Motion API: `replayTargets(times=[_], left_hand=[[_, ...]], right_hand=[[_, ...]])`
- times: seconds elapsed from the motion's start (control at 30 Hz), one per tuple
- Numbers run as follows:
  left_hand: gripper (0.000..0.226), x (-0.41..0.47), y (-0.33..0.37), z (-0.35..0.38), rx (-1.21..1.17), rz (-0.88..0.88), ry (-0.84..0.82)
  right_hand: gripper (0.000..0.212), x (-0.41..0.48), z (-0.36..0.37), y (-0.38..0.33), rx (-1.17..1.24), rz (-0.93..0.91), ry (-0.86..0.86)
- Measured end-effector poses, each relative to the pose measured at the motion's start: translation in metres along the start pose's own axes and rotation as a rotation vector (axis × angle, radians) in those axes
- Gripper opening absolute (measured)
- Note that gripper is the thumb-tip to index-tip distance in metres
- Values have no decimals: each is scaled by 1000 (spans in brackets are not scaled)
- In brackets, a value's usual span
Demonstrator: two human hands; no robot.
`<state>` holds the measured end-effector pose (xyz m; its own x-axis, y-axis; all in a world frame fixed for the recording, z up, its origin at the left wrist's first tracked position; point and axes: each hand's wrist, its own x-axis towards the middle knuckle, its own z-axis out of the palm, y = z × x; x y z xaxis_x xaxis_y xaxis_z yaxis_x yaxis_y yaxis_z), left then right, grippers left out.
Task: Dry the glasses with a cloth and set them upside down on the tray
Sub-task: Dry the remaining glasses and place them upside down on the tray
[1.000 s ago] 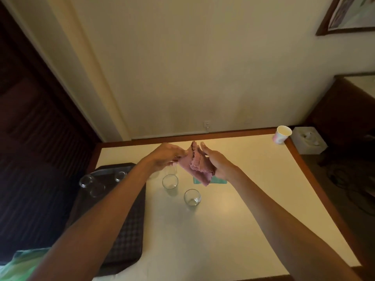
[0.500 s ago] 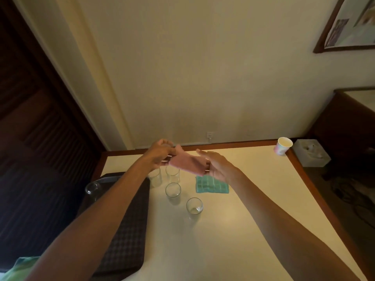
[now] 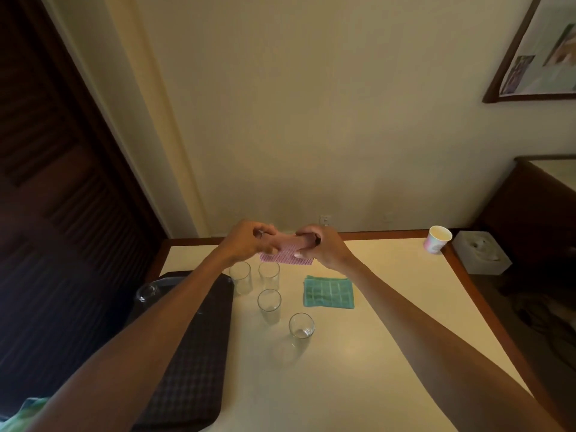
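Head view, left to right. Dark tray (image 3: 187,369) on left side of table (image 3: 343,385). One upturned glass (image 3: 146,293) at its far-left corner, rest of that end hidden behind left forearm.

Left hand (image 3: 246,241) raised above the far glasses, fingers curled, pinching left end of pink cloth (image 3: 286,255). Cloth held in the air between both hands, clear of every glass. Versus 0.5 s ago: bunched into a narrower band instead of stretched flat, hands closer together. Right hand (image 3: 324,247) gripping right end, fingers now curled over the cloth rather than laid open along it.

Below the hands, four upright glasses on the table just right of tray: far-left glass (image 3: 240,277) and far-right glass (image 3: 269,274) side by side, middle glass (image 3: 269,304) nearer, nearest glass (image 3: 301,325) furthest right. Same spots as before.

Green cloth (image 3: 328,291) flat on table right of the glasses, unmoved. Paper cup (image 3: 438,239) at far-right table corner, tissue box (image 3: 480,251) just past the table edge.
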<state>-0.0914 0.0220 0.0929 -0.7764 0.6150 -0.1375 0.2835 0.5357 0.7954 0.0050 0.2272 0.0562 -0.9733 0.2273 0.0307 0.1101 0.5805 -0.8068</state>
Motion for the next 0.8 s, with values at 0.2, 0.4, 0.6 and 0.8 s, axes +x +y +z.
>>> replayTargets(times=[0.2,0.4,0.6,0.8], left_hand=[[40,3,2,-7,216,57,95],[26,9,4,-12,248,-4,35],[14,5,8,-14,-106,-4,-133],[27,3,29,-5,-177,110,-248]], right_hand=[[32,5,1,-8,-138,-74,28],[25,9,-4,-16,-189,-46,-40],[22,5,-25,-11,17,113,-356],[50,-14,-26,-21,200,95,-488]])
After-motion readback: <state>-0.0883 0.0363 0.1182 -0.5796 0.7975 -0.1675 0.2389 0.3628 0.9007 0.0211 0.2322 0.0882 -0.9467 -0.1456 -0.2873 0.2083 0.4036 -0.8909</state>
